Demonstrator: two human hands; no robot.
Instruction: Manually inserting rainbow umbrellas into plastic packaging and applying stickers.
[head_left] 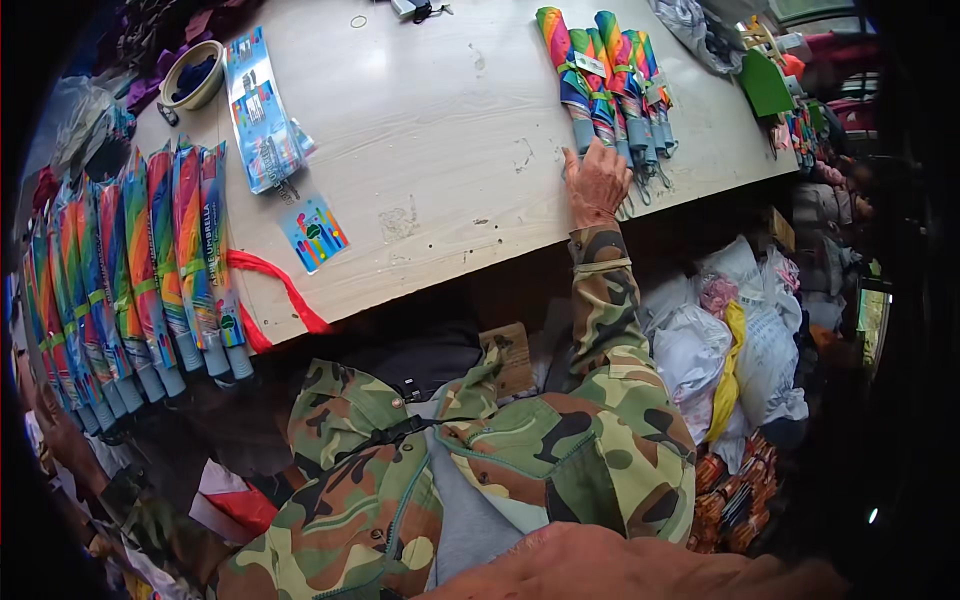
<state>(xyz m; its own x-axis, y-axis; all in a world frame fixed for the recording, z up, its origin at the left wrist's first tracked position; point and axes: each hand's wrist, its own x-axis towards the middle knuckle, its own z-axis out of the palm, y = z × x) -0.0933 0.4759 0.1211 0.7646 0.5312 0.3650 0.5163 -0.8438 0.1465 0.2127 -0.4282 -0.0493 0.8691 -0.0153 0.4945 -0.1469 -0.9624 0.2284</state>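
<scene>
My right hand (598, 185) reaches across the table to a small pile of folded rainbow umbrellas (607, 75) at the far right. Its fingers bend over the grey-blue handle ends, closed on one umbrella's handle, with the thumb along the left side. Green straps wrap these umbrellas, small tags hang on some, and wrist loops trail toward the table's edge. My left hand is outside the picture. At the left edge of the table, a row of folded rainbow umbrellas in clear sleeves (140, 270) leans together, handles pointing down toward me.
On the pale table (420, 130) lie a stack of printed clear sleeves (262, 115), one colourful card (313, 233) and a red cloth strip (285, 285). A bowl (193, 75) stands at the back left. White sacks (730, 330) crowd the floor at right.
</scene>
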